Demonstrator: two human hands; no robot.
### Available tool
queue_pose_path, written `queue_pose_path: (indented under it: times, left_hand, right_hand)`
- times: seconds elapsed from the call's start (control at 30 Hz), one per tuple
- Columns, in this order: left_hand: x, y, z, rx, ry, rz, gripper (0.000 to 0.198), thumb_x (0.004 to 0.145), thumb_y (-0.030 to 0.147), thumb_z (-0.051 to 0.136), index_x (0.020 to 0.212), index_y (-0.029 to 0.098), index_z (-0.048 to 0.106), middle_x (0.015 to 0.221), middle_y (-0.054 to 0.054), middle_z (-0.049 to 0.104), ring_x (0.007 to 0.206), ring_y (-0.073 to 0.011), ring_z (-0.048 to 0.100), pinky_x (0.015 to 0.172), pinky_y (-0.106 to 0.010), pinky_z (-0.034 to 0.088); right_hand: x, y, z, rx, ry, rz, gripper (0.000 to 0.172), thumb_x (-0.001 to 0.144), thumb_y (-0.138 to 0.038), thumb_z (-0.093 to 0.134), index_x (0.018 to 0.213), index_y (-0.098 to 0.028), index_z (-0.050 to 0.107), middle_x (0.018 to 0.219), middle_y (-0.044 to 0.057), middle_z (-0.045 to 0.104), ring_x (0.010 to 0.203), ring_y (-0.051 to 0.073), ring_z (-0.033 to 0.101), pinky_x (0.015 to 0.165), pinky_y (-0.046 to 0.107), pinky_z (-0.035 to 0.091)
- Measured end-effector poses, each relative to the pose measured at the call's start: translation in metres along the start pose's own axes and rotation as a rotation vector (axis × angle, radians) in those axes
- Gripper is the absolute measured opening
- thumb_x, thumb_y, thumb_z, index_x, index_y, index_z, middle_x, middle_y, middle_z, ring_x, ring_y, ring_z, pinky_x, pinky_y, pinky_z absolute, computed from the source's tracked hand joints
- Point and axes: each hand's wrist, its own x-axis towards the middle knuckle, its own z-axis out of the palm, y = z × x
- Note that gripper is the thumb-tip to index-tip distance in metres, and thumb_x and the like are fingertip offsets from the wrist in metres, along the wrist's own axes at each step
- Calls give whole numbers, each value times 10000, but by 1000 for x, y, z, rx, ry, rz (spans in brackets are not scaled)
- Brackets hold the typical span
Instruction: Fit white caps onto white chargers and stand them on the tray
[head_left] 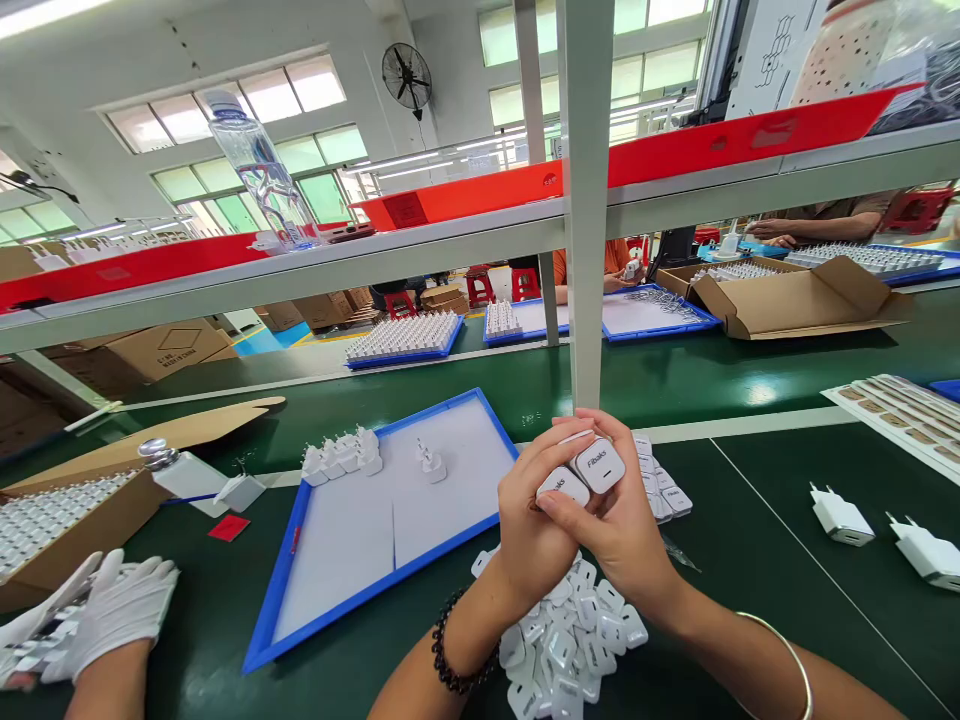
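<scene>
My left hand (pixel 529 520) and my right hand (pixel 626 530) meet above the green table, both closed on two white charger plugs (pixel 585 472) marked Fibaks, held side by side. Just below my wrists lies a heap of several more white chargers (pixel 562 640). To the left sits a blue-rimmed white tray (pixel 360 540) with a few chargers standing near its far edge (pixel 341 455). A flat strip of small white labelled pieces (pixel 664 490) lies behind my right hand.
A co-worker's white-gloved hands (pixel 97 620) work at the lower left beside an open carton of chargers (pixel 52 520). Two loose chargers (pixel 885 530) lie at right. A white post (pixel 589 250) rises ahead under shelves with red bins. More trays and cartons stand beyond the conveyor.
</scene>
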Motion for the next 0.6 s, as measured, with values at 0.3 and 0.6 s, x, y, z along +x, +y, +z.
queue_pose_path:
  times: [0.3,0.6]
  left_hand:
    - [0,1,-1,37,39,-4,385,786,113,740,1143,243,680,1212,-72,696,1113,-226,672,920,-361,590]
    - [1,-9,0,4,96,-17,333,777,131,741,1094,225,702,1171,-89,716,1094,-225,681,916,-374,584]
  right_hand:
    - [2,-1,-5,-94,-52,-61,599,786,-248,767,1254,-310,397,1206,45,533,1061,202,602,869,322,558]
    - [7,-3,-13,-196,-184,-81,408,983,-328,520,1347,-309,336,1289,71,551,1148,197,598,947,349,531]
